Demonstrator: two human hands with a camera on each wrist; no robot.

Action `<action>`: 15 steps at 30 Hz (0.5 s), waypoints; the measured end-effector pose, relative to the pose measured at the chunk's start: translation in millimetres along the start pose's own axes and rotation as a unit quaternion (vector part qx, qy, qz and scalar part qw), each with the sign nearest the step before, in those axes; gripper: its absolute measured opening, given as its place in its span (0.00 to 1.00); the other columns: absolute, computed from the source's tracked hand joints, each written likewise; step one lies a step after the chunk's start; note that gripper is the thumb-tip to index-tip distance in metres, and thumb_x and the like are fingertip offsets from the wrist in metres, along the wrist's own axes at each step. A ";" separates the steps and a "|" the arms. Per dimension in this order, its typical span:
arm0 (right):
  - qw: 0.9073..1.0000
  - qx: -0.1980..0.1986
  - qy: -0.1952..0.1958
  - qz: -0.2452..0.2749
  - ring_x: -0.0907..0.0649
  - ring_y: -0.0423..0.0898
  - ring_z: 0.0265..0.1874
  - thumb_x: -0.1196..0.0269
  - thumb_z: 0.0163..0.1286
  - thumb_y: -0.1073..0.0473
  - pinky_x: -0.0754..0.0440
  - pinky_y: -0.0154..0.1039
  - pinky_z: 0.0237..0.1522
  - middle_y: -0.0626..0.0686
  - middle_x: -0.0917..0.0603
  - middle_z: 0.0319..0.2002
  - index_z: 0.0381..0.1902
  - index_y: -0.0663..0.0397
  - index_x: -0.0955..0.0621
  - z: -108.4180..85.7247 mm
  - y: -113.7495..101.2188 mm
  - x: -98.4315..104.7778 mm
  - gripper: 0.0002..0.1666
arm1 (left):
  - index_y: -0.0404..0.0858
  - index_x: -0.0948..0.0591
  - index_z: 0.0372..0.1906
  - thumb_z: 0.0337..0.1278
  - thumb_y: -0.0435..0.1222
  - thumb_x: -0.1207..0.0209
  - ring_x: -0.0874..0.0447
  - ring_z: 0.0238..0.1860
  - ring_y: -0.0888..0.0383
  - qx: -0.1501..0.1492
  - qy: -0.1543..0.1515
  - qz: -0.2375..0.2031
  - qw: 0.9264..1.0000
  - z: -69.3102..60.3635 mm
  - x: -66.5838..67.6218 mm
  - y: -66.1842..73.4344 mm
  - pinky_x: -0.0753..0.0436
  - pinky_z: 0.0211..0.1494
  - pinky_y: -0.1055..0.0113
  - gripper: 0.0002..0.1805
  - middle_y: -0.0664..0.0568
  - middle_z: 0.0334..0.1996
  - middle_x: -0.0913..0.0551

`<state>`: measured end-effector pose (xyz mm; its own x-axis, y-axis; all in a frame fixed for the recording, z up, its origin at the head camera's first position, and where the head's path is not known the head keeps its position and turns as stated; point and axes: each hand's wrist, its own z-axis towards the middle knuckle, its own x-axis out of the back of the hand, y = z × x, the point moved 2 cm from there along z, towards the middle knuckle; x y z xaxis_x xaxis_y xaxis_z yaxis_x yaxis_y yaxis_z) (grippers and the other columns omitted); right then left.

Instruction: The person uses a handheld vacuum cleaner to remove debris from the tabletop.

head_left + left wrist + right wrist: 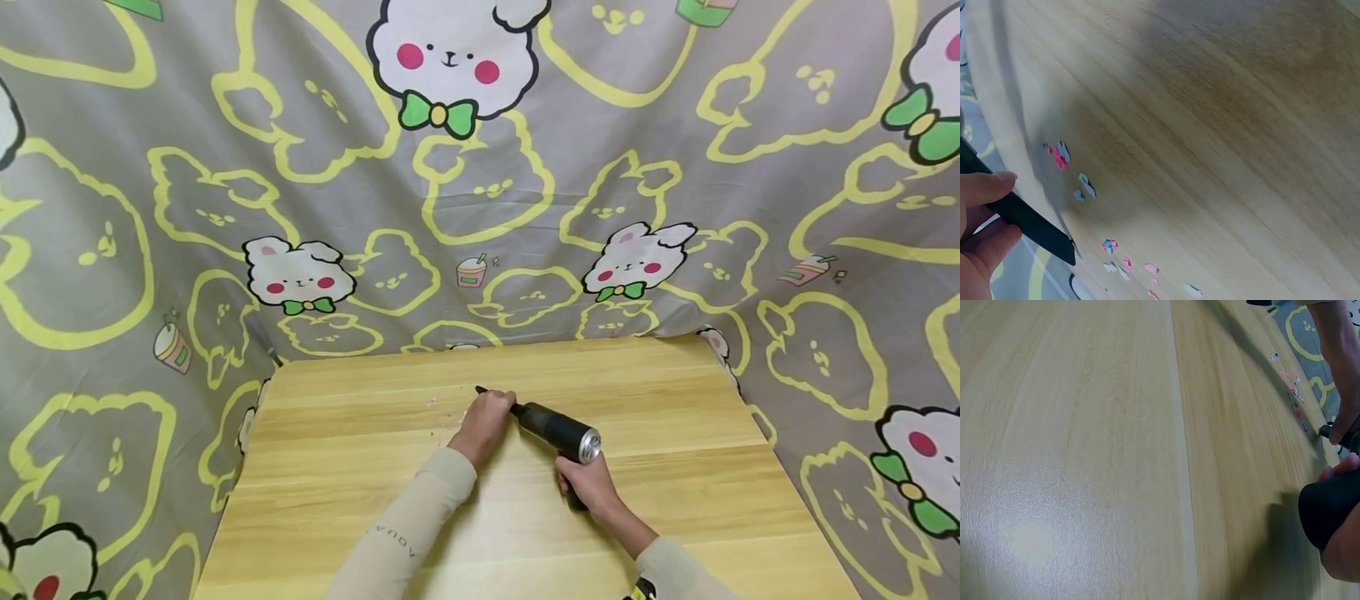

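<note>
A black handheld vacuum cleaner [553,427] with a silver rear end is held above the wooden table. My right hand [591,485] grips its handle [1329,509]. Farther forward, my left hand [487,419] holds the narrow black nozzle [1032,224], with thumb and fingers on either side of it in the left wrist view. The nozzle's tip points toward the far left of the table. Small pink, white and blue scraps [1059,156] lie scattered on the tabletop near that tip. Whether the tip touches the wood I cannot tell.
The light wooden table [315,500] spreads beneath both arms. A grey curtain [480,317] with yellow outlines and cartoon rabbits hangs behind its far edge and along both sides. More scraps [1294,392] show near the edge in the right wrist view.
</note>
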<state>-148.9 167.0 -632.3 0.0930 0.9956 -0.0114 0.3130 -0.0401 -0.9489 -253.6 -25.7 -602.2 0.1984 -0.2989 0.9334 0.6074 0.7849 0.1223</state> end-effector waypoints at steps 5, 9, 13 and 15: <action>1.000 0.004 0.009 -0.002 0.25 0.47 0.12 0.38 0.58 0.71 0.22 0.39 0.18 0.53 0.25 0.16 0.36 0.68 0.23 0.0 1.0 0.2 0.07 | 0.38 0.12 0.38 0.62 0.22 0.36 0.07 0.34 0.56 0.004 -0.001 -0.015 1.000 1.9 -0.8 1.4 0.09 0.39 0.67 0.09 0.49 0.33 0.08; 1.000 -0.002 0.011 -0.001 0.24 0.46 0.13 0.37 0.59 0.71 0.22 0.38 0.18 0.54 0.24 0.16 0.34 0.65 0.23 0.5 1.2 1.0 0.06 | 0.38 0.13 0.38 0.63 0.21 0.37 0.07 0.34 0.55 0.004 -0.003 -0.022 1.000 4.8 -1.6 2.6 0.09 0.39 0.66 0.10 0.48 0.32 0.08; 1.000 -0.004 0.015 -0.004 0.24 0.46 0.13 0.38 0.59 0.70 0.22 0.38 0.18 0.54 0.24 0.16 0.33 0.63 0.23 2.4 0.5 1.2 0.05 | 0.38 0.13 0.37 0.62 0.20 0.38 0.07 0.34 0.56 0.004 -0.001 -0.026 1.000 7.2 -2.2 2.6 0.09 0.39 0.66 0.11 0.48 0.32 0.08; 1.000 -0.004 0.019 -0.007 0.24 0.47 0.13 0.38 0.58 0.70 0.22 0.38 0.18 0.54 0.24 0.16 0.34 0.65 0.23 3.7 0.5 1.3 0.06 | 0.38 0.13 0.36 0.60 0.19 0.38 0.08 0.33 0.55 0.003 0.005 -0.027 1.000 8.4 -2.2 2.0 0.09 0.38 0.66 0.11 0.48 0.31 0.08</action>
<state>-152.1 168.6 -633.9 0.1241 0.9922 0.0132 0.3223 -0.0278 -0.9462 -259.3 -18.9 -601.2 0.1729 -0.3474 0.9216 0.6136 0.7699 0.1751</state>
